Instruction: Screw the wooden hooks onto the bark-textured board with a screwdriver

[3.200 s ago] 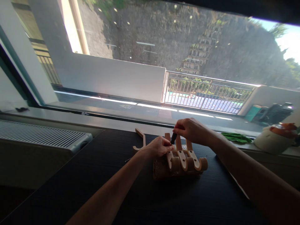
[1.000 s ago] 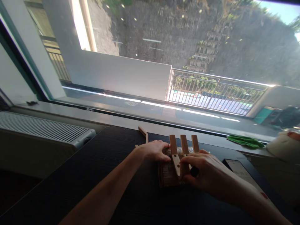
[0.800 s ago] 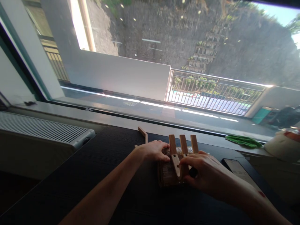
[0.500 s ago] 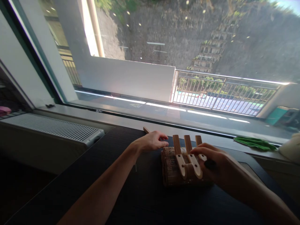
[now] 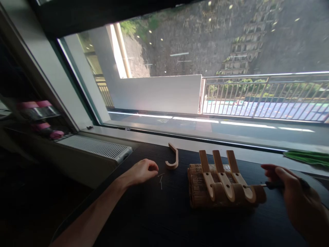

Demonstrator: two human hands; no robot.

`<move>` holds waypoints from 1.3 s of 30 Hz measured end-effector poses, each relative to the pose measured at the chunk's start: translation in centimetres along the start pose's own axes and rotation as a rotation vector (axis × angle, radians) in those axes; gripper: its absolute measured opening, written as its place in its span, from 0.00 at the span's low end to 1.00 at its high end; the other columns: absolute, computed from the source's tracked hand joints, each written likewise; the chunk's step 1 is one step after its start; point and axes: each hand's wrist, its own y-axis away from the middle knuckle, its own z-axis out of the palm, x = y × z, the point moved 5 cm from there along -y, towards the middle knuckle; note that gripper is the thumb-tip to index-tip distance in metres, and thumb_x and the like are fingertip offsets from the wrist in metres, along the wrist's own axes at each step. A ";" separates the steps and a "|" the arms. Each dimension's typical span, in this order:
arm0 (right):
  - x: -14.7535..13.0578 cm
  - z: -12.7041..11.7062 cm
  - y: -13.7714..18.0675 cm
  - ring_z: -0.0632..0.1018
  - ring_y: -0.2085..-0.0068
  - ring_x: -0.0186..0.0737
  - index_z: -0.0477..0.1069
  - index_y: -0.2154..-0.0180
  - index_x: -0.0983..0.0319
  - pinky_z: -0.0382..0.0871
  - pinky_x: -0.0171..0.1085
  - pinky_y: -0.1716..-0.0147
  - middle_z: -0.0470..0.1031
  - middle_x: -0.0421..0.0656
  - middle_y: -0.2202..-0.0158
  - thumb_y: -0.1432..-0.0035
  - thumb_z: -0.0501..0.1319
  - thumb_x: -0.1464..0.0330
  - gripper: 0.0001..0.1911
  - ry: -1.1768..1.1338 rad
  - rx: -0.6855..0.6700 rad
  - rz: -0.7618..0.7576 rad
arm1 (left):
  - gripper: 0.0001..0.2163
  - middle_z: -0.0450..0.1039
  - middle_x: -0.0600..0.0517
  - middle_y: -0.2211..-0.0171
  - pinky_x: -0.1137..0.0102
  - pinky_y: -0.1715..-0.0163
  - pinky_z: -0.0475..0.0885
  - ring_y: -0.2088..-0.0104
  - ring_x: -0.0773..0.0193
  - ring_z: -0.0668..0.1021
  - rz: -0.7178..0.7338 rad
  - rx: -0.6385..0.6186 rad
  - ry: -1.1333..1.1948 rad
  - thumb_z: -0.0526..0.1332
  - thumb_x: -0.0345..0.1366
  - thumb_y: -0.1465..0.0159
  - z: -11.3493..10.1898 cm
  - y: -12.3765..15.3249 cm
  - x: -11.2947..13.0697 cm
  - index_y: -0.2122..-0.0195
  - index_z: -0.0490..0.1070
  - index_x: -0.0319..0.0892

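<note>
Clamping the right grip (image 5: 293,200) on a screwdriver (image 5: 275,185) at lower right of the frame, pointing its tip at the rightmost hook (image 5: 241,181) of the wooden rack (image 5: 197,187), lying at lower centre on the desk (image 5: 159,219). Resting the left grip (image 5: 140,171) left of centre, loosely curled, impossible to tell if holding anything, just beside small pins (image 5: 161,178), below a loose hook (image 5: 173,157).

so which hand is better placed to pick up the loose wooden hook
Left, probably: the left hand lies beside the loose hook and screws, while the right hand is beyond the hook rack, gripping a screwdriver.
</note>
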 end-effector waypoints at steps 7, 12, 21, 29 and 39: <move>0.1 0.1 0.2 0.72 0.59 0.45 0.72 0.62 0.58 0.64 0.39 0.66 0.71 0.41 0.67 0.47 0.48 0.50 0.24 0.021 -0.060 0.141 | 0.11 0.74 0.53 0.69 0.74 0.70 0.64 0.68 0.63 0.74 -0.016 -0.059 -0.059 0.56 0.41 0.48 1.1 -0.3 0.5 0.67 0.72 0.43; 0.4 0.2 0.3 0.73 0.60 0.48 0.72 0.62 0.58 0.65 0.41 0.67 0.72 0.43 0.67 0.48 0.48 0.50 0.24 0.006 -0.064 0.161 | 0.10 0.73 0.52 0.70 0.74 0.72 0.63 0.69 0.63 0.74 -0.039 -0.019 -0.137 0.58 0.40 0.51 1.4 -0.4 0.6 0.69 0.72 0.43; 0.3 0.1 0.3 0.73 0.60 0.51 0.72 0.64 0.56 0.66 0.44 0.68 0.73 0.46 0.67 0.46 0.49 0.52 0.20 -0.032 -0.086 0.140 | 0.09 0.73 0.50 0.70 0.73 0.72 0.63 0.69 0.62 0.74 -0.025 0.028 -0.159 0.56 0.39 0.48 1.7 -0.3 1.2 0.72 0.72 0.43; 1.3 0.4 0.1 0.73 0.62 0.46 0.71 0.60 0.58 0.66 0.39 0.71 0.72 0.44 0.65 0.44 0.48 0.52 0.22 -0.032 -0.116 0.124 | 0.09 0.71 0.53 0.74 0.73 0.74 0.62 0.73 0.64 0.72 -0.032 0.175 -0.155 0.54 0.40 0.46 -1.0 0.8 3.3 0.72 0.70 0.43; -1.7 -0.8 1.4 0.73 0.64 0.42 0.70 0.62 0.59 0.67 0.38 0.66 0.72 0.42 0.67 0.44 0.53 0.58 0.14 -0.002 0.046 -0.076 | 0.10 0.73 0.51 0.68 0.72 0.67 0.67 0.68 0.65 0.73 0.490 0.034 0.251 0.54 0.35 0.42 0.3 -1.3 17.2 0.64 0.73 0.40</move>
